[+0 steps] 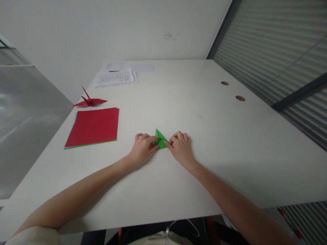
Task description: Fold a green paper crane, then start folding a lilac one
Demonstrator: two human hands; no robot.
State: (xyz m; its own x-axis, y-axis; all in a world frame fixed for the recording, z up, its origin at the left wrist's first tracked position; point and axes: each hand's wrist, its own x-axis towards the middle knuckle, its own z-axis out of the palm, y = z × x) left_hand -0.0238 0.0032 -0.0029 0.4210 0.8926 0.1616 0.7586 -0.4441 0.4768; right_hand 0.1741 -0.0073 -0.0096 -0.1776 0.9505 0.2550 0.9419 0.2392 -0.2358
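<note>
While the left hand (143, 145) pinches the left edge of the folded green paper (161, 144) and the right hand (182, 146) closes thumb and fingers on its right corner, this bright, creased, pointed shape lies on the white table's near half, and writing on the far-left sheets (114, 78) is too small to read.

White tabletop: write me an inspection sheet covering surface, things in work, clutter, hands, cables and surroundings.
Surface: flat white tabletop, two round brown insets near its right edge.
In work: small green folded paper, pointed at its far end.
Clutter: red folded-paper crane, square red-topped paper stack showing green beneath, white written sheets, all toward the left.
Hands: bare left hand and bare right hand, fingers on opposite sides of the folded paper.
Cables: thin white cord below the near edge; cable or drawstring, unclear.
Surroundings: white wall with faint marks, grey slatted blinds at right.
</note>
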